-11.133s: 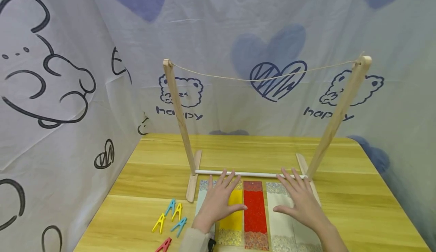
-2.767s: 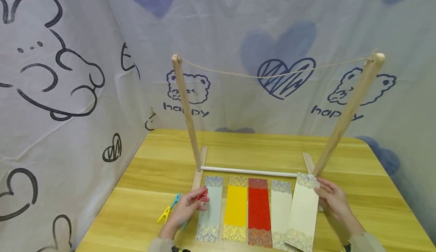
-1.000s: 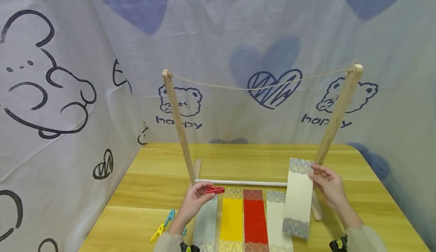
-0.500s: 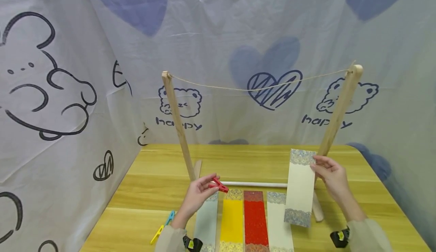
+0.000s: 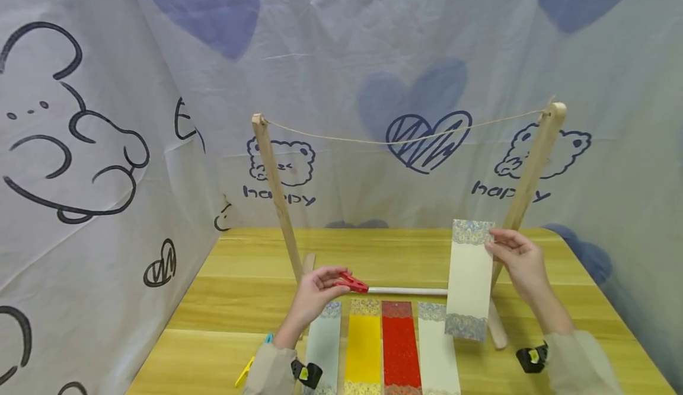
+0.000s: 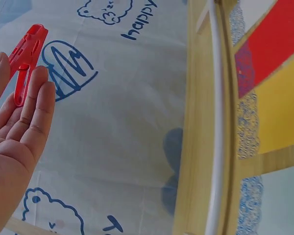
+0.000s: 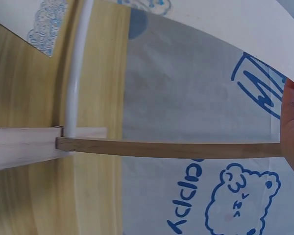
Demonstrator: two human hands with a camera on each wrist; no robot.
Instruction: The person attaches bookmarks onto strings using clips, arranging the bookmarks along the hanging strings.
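In the head view my left hand [image 5: 315,294] pinches a red clothespin [image 5: 354,283] by its handles, in front of the white rod [image 5: 408,291]. The left wrist view shows that clothespin [image 6: 25,58] between thumb and fingers. My right hand [image 5: 523,264] pinches the upper right edge of a cream card [image 5: 469,276] with patterned ends, held upright off the table near the right post. That card [image 7: 245,24] fills the top of the right wrist view. Above both hands a thin string [image 5: 368,141] sags between two wooden posts.
On the wooden table lie a pale blue card [image 5: 324,341], a yellow card [image 5: 364,347], a red card [image 5: 400,347] and a cream card [image 5: 437,347]. A yellow clothespin [image 5: 244,372] lies beside the left sleeve. The left post [image 5: 277,199] and right post [image 5: 533,169] flank the hands.
Both hands have risen: the right lifts the cream card off the table and higher; the left brings the red clothespin, picked up earlier, right and upward, its angle changing.
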